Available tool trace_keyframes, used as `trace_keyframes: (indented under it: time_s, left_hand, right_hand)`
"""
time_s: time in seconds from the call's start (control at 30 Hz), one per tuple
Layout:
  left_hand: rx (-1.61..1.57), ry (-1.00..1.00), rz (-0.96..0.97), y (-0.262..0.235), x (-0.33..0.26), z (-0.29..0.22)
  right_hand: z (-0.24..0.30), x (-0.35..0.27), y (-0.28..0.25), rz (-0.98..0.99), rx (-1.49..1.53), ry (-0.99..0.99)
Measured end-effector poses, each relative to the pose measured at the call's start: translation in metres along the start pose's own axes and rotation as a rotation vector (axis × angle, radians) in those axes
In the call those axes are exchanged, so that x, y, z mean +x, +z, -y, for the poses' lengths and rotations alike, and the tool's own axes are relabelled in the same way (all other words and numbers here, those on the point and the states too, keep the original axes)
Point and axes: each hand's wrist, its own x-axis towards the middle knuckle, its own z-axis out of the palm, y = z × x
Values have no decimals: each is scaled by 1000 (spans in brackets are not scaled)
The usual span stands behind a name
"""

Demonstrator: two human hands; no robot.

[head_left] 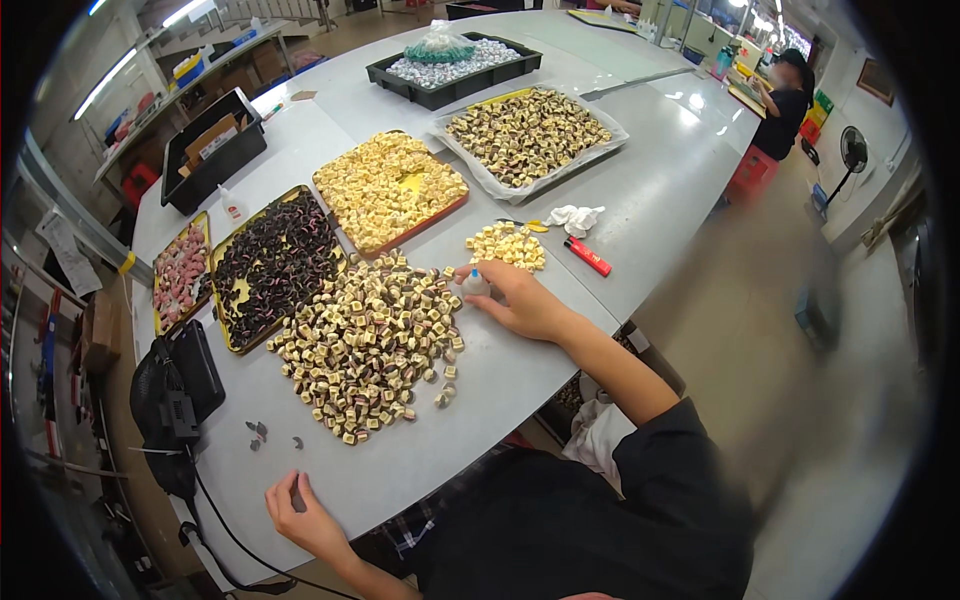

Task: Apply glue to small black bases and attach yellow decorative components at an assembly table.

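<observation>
My right hand [525,308] is closed around a small squeeze bottle [476,285] with a blue tip, at the right side of a big heap of small cream-and-dark cube pieces [365,340]. A smaller pile of pale yellow pieces [505,247] lies just beyond that hand. Down by the near table edge, my left hand [308,520] has its thumb and forefinger drawn together; whatever lies between them is too small to make out. A few loose dark bits [257,434] rest on the table beyond its fingertips.
Trays hold dark curved pieces [278,255], cream pieces [385,185], pink pieces [182,270] and two-tone cubes [525,135]. A red marker-like tube [587,256] and crumpled tissue [574,219] lie right. A black device with a cable [165,410] stands left. Another person [785,110] sits far right.
</observation>
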Motion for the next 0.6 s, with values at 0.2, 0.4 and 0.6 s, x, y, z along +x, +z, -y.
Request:
trace_keyframes:
  time_s: [0.2, 0.4, 0.6]
  left_hand:
    - [-64, 69, -10, 6, 3, -2]
    - [-70, 176, 103, -5, 2, -8]
    - [-139, 260, 291, -12, 3, -2]
  right_hand:
    - [5, 1, -2, -1, -23, -27]
    - [9, 1, -2, 5, 2, -25]
    - [4, 0, -2, -14, -61, -73]
